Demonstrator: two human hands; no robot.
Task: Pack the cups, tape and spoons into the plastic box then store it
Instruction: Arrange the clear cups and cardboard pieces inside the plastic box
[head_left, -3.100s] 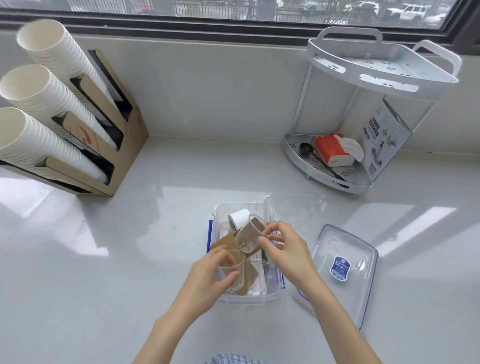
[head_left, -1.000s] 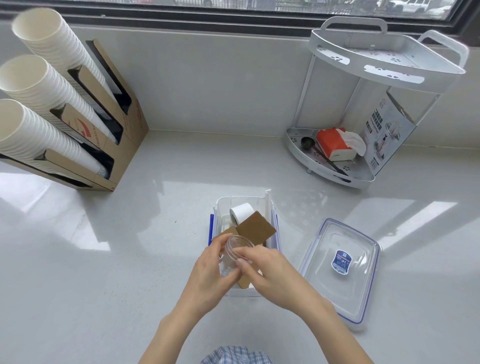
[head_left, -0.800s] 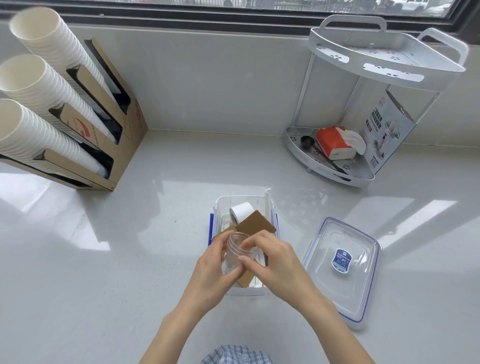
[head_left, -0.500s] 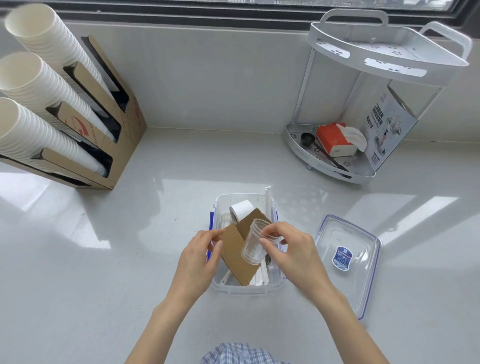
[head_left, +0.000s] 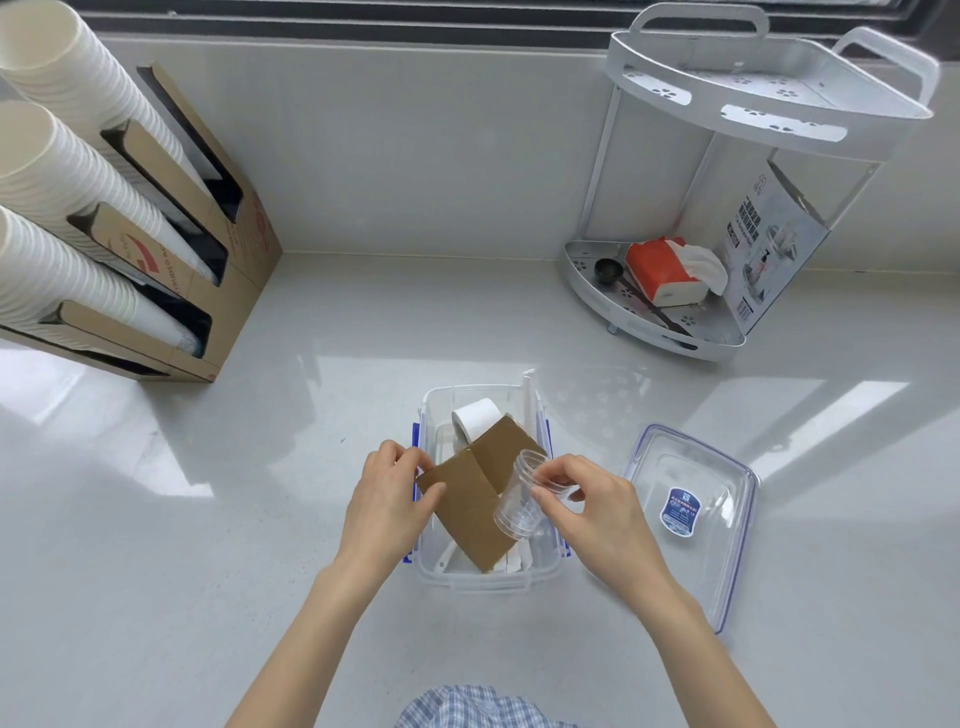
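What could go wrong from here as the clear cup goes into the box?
The brown cardboard piece, pinched by the left hand, lies slanted across the clear plastic box, so it may block the clear plastic cup in the right hand's fingertip grip. That light grip might slip. The clear blue-edged lid may not close over the propped cardboard.

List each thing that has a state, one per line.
plastic box: open, partly packed
lid: off, on the counter beside the box
clear cup: tilted, in right hand
cardboard piece: propped in box, held by left hand
tape roll: inside box
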